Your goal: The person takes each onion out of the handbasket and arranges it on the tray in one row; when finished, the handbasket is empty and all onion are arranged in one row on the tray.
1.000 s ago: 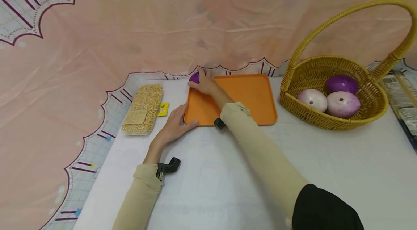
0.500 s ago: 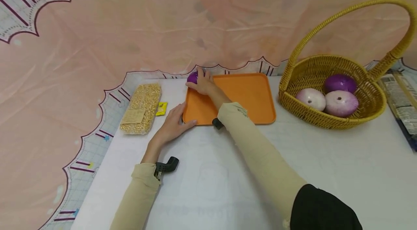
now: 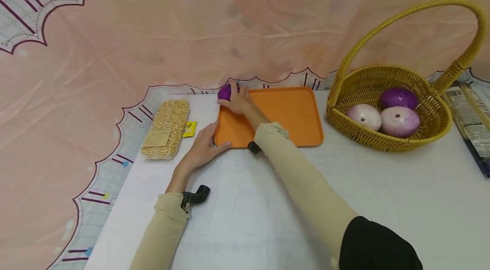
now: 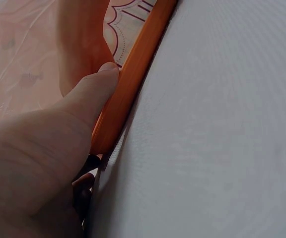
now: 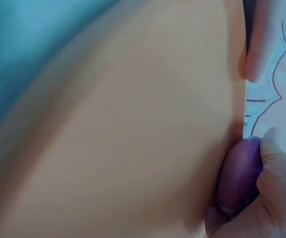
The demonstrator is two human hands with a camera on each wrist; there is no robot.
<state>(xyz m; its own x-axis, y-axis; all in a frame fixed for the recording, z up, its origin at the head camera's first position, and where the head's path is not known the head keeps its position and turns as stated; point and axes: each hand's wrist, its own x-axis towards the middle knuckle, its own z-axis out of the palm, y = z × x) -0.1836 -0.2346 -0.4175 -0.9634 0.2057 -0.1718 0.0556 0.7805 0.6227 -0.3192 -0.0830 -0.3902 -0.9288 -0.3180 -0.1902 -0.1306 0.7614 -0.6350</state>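
Observation:
At the far left corner of the orange tray (image 3: 285,112), my right hand (image 3: 241,100) grips a glossy purple onion (image 3: 224,92). The right wrist view shows thumb and fingers around the onion (image 5: 240,173), close against the tray's surface. My left hand (image 3: 203,147) spans the tray's near left corner. Its thumb (image 4: 101,84) lies on the rim, and the other fingers stretch along the left side, partly hidden in the left wrist view. Several onions are in view in all: a dark purple one (image 3: 399,98) and two paler ones (image 3: 400,121) sit in the wicker basket (image 3: 390,146).
A clear bag of yellow corn kernels (image 3: 168,123) lies left of the tray, with a small yellow packet (image 3: 189,129) beside it. The basket's tall handle (image 3: 413,8) arches up on the right. Newspaper (image 3: 471,112) lies at the far right edge of the white table (image 3: 245,219).
The right hand's grip shifts very slightly and more of the purple onion shows. The left hand keeps its place at the tray corner. The head view has drifted a little.

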